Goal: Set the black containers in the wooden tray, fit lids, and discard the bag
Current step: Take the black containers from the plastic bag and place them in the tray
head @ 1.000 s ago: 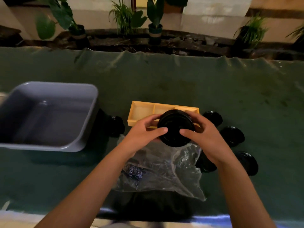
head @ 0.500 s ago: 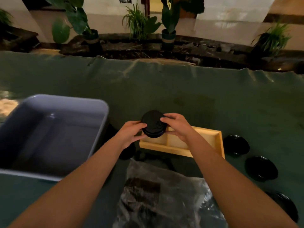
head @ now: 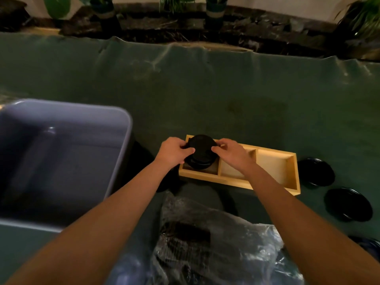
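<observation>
A round black container [head: 202,151] with a lid on top sits in the leftmost compartment of the wooden tray [head: 273,188]. My left hand [head: 174,150] grips its left side and my right hand [head: 231,152] grips its right side, fingers curled round the rim. The tray's middle and right compartments hold nothing. A clear plastic bag [head: 216,241] with dark contents lies on the green cloth in front of the tray, between my forearms.
A large grey plastic tub [head: 121,159] stands at the left. Black lids [head: 317,171] [head: 348,204] lie on the cloth right of the tray, one more at the right edge [head: 370,245]. A dark round shape [head: 141,153] sits between tub and tray. Potted plants line the far side.
Both hands carried the black container from above the bag forward and down into the tray's left compartment. The camera view has tilted down and shifted.
</observation>
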